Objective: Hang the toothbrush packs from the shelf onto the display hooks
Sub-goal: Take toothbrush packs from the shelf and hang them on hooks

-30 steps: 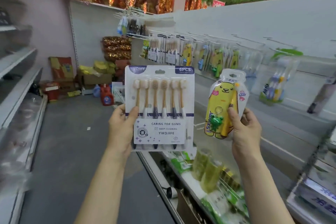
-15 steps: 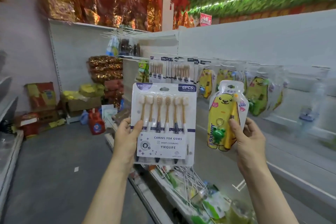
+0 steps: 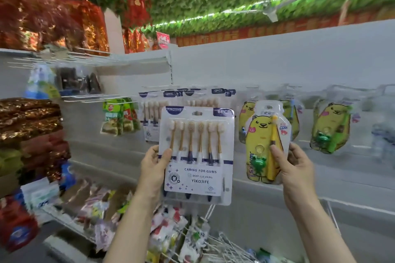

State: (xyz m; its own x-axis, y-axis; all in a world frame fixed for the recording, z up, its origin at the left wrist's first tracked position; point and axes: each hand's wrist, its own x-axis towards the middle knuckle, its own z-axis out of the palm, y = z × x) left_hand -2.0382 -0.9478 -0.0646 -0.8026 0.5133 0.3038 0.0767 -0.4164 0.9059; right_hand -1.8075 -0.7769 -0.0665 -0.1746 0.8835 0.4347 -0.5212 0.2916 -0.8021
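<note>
Fingers [image 3: 165, 154] clamped, my left hand [image 3: 152, 170] on the six-brush card [image 3: 197, 156], my right hand [image 3: 296, 170] on the bear pack [image 3: 261, 141], both held up before the hung packs [image 3: 330, 126]: light, stiff, slick, I judge; grip low.

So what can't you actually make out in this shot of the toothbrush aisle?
Head view only:
- What holds up the hanging bear packs: lost in motion blur.
- Fingers of the left hand: hidden behind the six-brush pack.
- Small print on the bear pack in the right hand: too small.
- The lower shelf goods: blurred, cut off by the bottom edge.
</note>
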